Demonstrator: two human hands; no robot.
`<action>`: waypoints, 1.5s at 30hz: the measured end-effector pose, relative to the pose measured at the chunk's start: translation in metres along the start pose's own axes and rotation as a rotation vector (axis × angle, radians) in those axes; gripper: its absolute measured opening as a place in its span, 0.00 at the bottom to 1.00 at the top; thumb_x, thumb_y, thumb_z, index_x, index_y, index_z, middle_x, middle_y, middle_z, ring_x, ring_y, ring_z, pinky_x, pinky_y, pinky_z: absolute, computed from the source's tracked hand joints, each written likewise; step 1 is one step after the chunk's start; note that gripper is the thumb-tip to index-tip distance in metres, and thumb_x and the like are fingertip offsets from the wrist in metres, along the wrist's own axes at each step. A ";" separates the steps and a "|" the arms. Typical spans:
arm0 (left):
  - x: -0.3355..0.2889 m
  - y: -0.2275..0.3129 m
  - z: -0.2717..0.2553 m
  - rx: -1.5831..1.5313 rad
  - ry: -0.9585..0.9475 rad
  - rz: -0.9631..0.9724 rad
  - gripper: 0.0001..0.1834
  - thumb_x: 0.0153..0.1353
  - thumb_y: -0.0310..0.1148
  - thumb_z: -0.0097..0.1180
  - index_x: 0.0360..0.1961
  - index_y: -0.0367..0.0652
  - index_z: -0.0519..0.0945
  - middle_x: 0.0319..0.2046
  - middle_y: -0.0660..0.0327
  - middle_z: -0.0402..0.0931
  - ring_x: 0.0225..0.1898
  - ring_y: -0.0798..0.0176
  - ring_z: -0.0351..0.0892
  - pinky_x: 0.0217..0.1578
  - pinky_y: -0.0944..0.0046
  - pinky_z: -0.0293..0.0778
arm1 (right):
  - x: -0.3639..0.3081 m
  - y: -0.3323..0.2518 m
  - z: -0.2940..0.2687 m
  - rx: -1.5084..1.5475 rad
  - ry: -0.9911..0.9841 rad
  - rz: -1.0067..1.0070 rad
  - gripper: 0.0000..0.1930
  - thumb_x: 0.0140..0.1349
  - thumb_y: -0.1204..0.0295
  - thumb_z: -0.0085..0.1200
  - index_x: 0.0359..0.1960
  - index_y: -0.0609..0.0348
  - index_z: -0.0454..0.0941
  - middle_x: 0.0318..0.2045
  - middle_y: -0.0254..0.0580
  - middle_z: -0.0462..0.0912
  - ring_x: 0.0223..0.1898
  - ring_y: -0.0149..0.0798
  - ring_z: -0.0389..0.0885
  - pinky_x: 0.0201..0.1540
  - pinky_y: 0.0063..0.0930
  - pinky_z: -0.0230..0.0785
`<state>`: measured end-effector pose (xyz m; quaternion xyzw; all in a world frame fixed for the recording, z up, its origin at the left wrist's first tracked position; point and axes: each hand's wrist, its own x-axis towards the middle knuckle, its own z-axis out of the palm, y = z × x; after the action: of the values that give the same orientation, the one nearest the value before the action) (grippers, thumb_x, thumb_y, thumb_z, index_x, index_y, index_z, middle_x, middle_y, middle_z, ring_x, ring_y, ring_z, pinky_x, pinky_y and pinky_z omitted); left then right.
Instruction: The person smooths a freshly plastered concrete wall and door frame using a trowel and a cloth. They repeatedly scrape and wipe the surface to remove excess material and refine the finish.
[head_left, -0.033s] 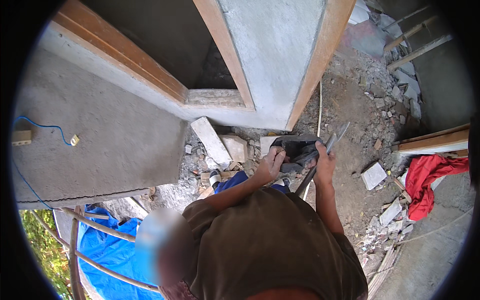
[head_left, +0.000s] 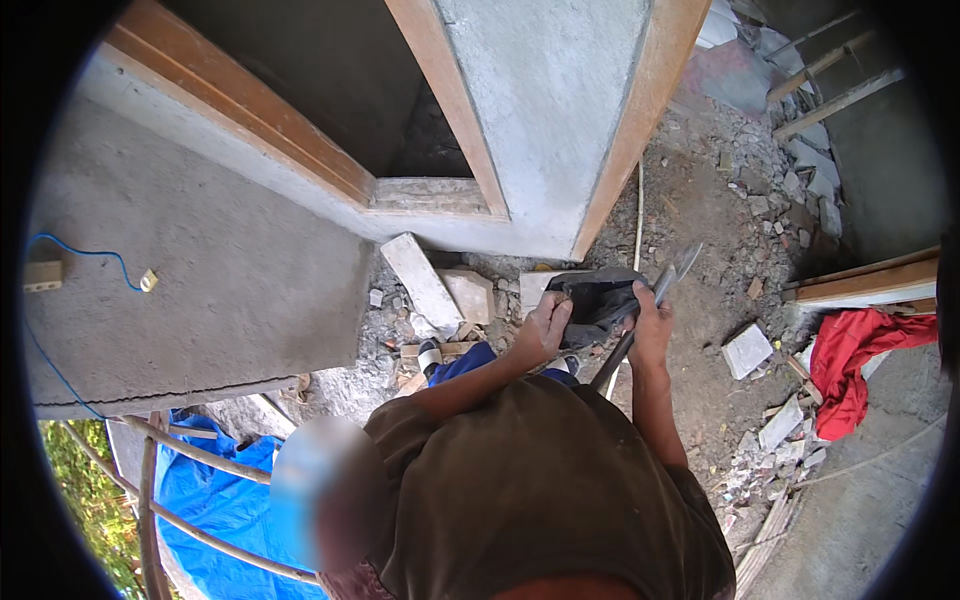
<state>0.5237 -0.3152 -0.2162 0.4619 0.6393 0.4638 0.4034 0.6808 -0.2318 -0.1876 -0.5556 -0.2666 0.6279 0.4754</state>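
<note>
Between my hands a black plastic bag (head_left: 607, 283) hangs with its mouth spread and its dark inside showing. My left hand (head_left: 543, 328) is closed, pinching the bag's near-left rim. At the other side my right hand (head_left: 650, 322) grips the bag's right edge, its thumb on top. A long-handled tool (head_left: 618, 358) with a flat greyish blade (head_left: 683, 264) slants up past my right palm and appears held there too. The fingers under the bag are partly hidden. What lies inside the bag cannot be made out.
Pale broken blocks (head_left: 422, 282) lie beside my feet, left of the bag. A wall corner with a wooden frame (head_left: 640, 120) stands ahead. Rubble (head_left: 785, 440) and a red cloth (head_left: 848, 370) are at right. Blue tarpaulin (head_left: 215, 490) and poles are at lower left, near a blurred shape.
The bag's mouth is slightly wider and its folds have shifted. My left hand has turned a little, and the tool's blade has moved slightly to the right.
</note>
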 end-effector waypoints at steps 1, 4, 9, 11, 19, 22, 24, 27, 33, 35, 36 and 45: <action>0.005 -0.004 0.005 -0.003 0.043 0.062 0.12 0.69 0.37 0.45 0.40 0.36 0.70 0.26 0.54 0.73 0.28 0.63 0.71 0.32 0.62 0.69 | 0.007 -0.001 0.000 -0.018 0.002 -0.016 0.15 0.57 0.63 0.61 0.31 0.61 0.71 0.16 0.32 0.70 0.09 0.27 0.64 0.13 0.23 0.61; 0.020 -0.004 0.008 0.003 0.191 0.111 0.11 0.68 0.36 0.47 0.38 0.36 0.71 0.25 0.52 0.74 0.25 0.57 0.74 0.28 0.59 0.69 | 0.008 -0.010 -0.004 -0.213 -0.051 -0.080 0.17 0.57 0.62 0.63 0.35 0.63 0.73 0.16 0.29 0.70 0.12 0.24 0.65 0.15 0.20 0.59; 0.050 -0.002 -0.036 0.251 0.194 0.346 0.09 0.64 0.33 0.52 0.36 0.36 0.76 0.28 0.46 0.76 0.30 0.42 0.77 0.28 0.54 0.72 | 0.001 -0.017 -0.008 -0.338 -0.084 -0.241 0.14 0.58 0.66 0.63 0.39 0.64 0.79 0.17 0.24 0.71 0.17 0.19 0.66 0.19 0.16 0.56; 0.054 0.005 -0.049 0.360 0.110 0.487 0.08 0.61 0.33 0.56 0.35 0.38 0.78 0.29 0.51 0.76 0.29 0.46 0.78 0.28 0.55 0.74 | -0.010 -0.024 0.015 -0.284 -0.158 -0.187 0.10 0.59 0.68 0.62 0.34 0.63 0.81 0.19 0.25 0.72 0.18 0.18 0.66 0.19 0.15 0.56; 0.067 0.010 -0.117 0.525 -0.019 0.608 0.07 0.59 0.31 0.56 0.38 0.45 0.78 0.28 0.58 0.74 0.23 0.49 0.77 0.23 0.55 0.75 | -0.017 0.023 0.114 -0.242 -0.341 -0.141 0.10 0.60 0.68 0.59 0.33 0.63 0.79 0.18 0.30 0.74 0.12 0.21 0.66 0.13 0.18 0.57; 0.079 0.011 -0.150 0.695 -0.098 0.617 0.07 0.59 0.29 0.57 0.39 0.44 0.78 0.28 0.59 0.75 0.25 0.52 0.79 0.23 0.58 0.75 | -0.016 0.031 0.140 -0.261 -0.380 -0.149 0.10 0.59 0.68 0.59 0.32 0.63 0.79 0.19 0.30 0.75 0.16 0.20 0.67 0.17 0.18 0.60; 0.089 0.009 -0.166 0.699 -0.092 0.696 0.08 0.58 0.29 0.56 0.40 0.46 0.78 0.27 0.60 0.73 0.25 0.53 0.79 0.22 0.56 0.75 | -0.013 0.041 0.160 -0.280 -0.377 -0.207 0.10 0.59 0.68 0.59 0.32 0.63 0.79 0.19 0.29 0.75 0.19 0.20 0.67 0.20 0.19 0.61; 0.108 0.005 -0.185 0.711 -0.100 0.684 0.10 0.58 0.29 0.58 0.42 0.47 0.77 0.26 0.59 0.75 0.25 0.51 0.79 0.24 0.56 0.75 | -0.005 0.053 0.184 -0.299 -0.330 -0.270 0.10 0.60 0.67 0.59 0.31 0.63 0.78 0.18 0.29 0.74 0.17 0.20 0.67 0.18 0.18 0.59; 0.165 -0.001 -0.181 -0.002 0.101 0.270 0.10 0.62 0.31 0.57 0.37 0.33 0.78 0.30 0.57 0.80 0.29 0.71 0.76 0.32 0.68 0.73 | 0.028 0.052 0.236 -0.104 -0.062 -0.498 0.12 0.61 0.65 0.60 0.32 0.65 0.78 0.19 0.31 0.75 0.17 0.20 0.67 0.19 0.17 0.59; 0.184 0.004 -0.171 -0.165 0.079 0.176 0.11 0.64 0.31 0.55 0.37 0.31 0.79 0.30 0.62 0.78 0.33 0.74 0.72 0.35 0.71 0.70 | 0.046 0.053 0.250 -0.082 -0.011 -0.603 0.12 0.61 0.66 0.60 0.32 0.65 0.78 0.19 0.31 0.76 0.19 0.20 0.68 0.21 0.17 0.61; 0.192 0.008 -0.168 -0.229 0.051 0.146 0.11 0.64 0.31 0.55 0.37 0.31 0.79 0.30 0.63 0.78 0.32 0.74 0.72 0.35 0.71 0.70 | 0.055 0.052 0.256 -0.070 0.014 -0.659 0.12 0.61 0.67 0.60 0.33 0.66 0.78 0.19 0.31 0.76 0.20 0.20 0.68 0.22 0.17 0.61; 0.214 0.026 -0.162 -0.729 0.023 -0.129 0.08 0.64 0.33 0.56 0.33 0.39 0.80 0.30 0.65 0.79 0.29 0.75 0.74 0.32 0.73 0.70 | 0.082 0.060 0.279 -0.059 0.012 -0.683 0.11 0.60 0.69 0.61 0.33 0.67 0.79 0.25 0.31 0.79 0.29 0.22 0.72 0.32 0.20 0.67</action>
<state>0.3229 -0.1411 -0.1703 0.2416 0.4642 0.6399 0.5627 0.4028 -0.1289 -0.2081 -0.4513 -0.4526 0.4211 0.6435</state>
